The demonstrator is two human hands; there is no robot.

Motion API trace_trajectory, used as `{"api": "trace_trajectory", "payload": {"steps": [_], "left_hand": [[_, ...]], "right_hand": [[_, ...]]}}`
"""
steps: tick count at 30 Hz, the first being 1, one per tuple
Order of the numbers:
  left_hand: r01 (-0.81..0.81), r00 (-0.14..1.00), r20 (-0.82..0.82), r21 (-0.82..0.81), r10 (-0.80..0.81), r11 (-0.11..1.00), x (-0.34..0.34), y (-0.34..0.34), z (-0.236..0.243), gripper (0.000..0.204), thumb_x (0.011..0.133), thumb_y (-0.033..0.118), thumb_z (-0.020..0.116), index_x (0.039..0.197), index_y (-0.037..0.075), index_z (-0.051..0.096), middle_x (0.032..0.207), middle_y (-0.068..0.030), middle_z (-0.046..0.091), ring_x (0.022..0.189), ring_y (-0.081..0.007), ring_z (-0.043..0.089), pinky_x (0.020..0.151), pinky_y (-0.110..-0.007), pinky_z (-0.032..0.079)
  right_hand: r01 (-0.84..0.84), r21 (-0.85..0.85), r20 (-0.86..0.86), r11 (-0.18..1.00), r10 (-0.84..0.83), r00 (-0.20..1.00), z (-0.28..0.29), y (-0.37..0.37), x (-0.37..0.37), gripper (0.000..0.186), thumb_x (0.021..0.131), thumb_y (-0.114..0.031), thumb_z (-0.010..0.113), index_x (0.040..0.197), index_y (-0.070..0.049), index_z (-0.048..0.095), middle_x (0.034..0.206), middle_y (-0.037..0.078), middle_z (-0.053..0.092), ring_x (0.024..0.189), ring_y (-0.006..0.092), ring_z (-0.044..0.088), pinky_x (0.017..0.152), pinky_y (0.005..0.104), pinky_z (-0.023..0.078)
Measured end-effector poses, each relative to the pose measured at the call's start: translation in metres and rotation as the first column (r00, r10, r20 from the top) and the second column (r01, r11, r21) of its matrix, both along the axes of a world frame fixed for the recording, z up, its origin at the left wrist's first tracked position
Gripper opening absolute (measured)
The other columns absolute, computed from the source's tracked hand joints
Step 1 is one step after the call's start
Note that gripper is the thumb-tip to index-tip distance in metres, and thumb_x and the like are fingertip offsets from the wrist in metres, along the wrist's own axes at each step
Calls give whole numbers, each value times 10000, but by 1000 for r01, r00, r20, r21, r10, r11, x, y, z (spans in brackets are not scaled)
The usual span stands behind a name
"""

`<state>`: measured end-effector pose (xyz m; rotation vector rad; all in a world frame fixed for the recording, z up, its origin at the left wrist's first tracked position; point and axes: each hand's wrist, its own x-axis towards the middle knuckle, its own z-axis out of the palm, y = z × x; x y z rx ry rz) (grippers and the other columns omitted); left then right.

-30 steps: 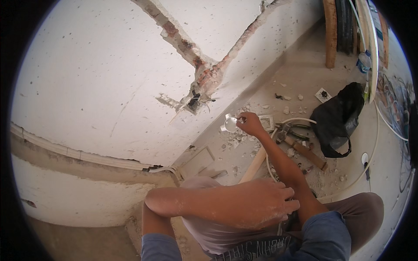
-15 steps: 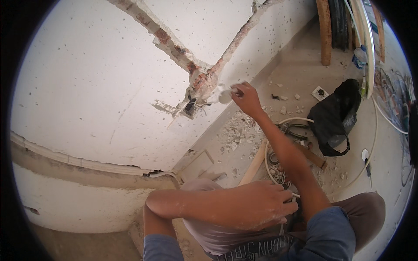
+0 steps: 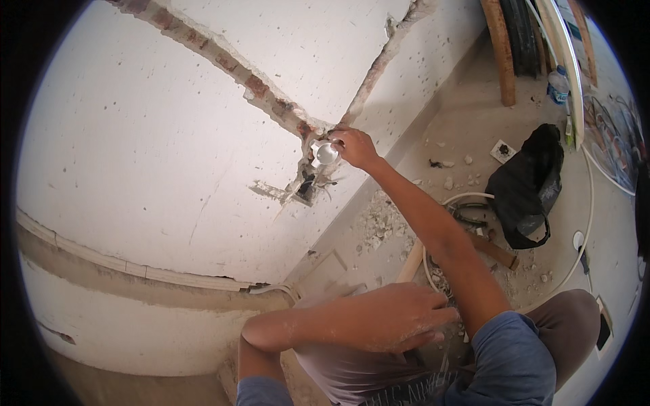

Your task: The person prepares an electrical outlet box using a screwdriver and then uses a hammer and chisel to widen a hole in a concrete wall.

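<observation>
My right hand (image 3: 355, 149) is closed on a round white plastic junction box (image 3: 326, 154) with short stubs at its rim. I hold it up against the broken recess where two chased channels meet in the white wall (image 3: 183, 128). Just below it, a dark box with loose wires (image 3: 307, 187) sits in the wall cavity. My left forearm rests across my lap, and my left hand (image 3: 413, 318) hangs there with its fingers loosely bent and apart, holding nothing that I can see.
Plaster rubble (image 3: 382, 220) lies along the foot of the wall. On the floor to the right are a black bag (image 3: 528, 189), a white cable (image 3: 589, 196), a screwdriver (image 3: 584, 260), a square socket piece (image 3: 502, 151) and a plastic bottle (image 3: 558, 86). Wooden posts (image 3: 500, 54) stand at the back.
My right hand has moved left with the junction box, from in front of the wall to the channel junction. The left hand stays over my lap, fingers drawn slightly closer together.
</observation>
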<state>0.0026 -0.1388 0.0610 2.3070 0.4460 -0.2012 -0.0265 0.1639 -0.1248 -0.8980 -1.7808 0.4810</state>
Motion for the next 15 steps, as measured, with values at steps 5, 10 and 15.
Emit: {"api": "trace_trajectory", "payload": {"steps": [5,10,15], "left_hand": [[-7,999,47,-39,9,999,-1,2,1,302,980,268,535,1180,41,516,1000,-149,549,940,-336,578,806,-449,466],[18,997,75,-65,-13,998,-1,4,0,281,983,265,532,1146,36,517,988,-155,543,931,-343,573,813,-445,461],[19,998,66,-66,-14,998,0,6,-3,269,988,266,523,1129,36,516,979,-156,540,930,-346,567,813,-446,457]], "right_hand": [[-10,-51,-76,999,6,997,-2,1,-1,222,802,-164,696,1004,-77,667,961,113,665,915,323,648,782,429,507],[-6,-31,-146,1000,2,989,-8,5,1,242,790,-186,721,995,-74,660,918,127,667,884,326,650,761,427,504],[28,5,-240,1000,-26,970,-8,-1,-6,222,808,-206,708,992,-88,671,929,102,672,877,315,652,756,432,512]]}}
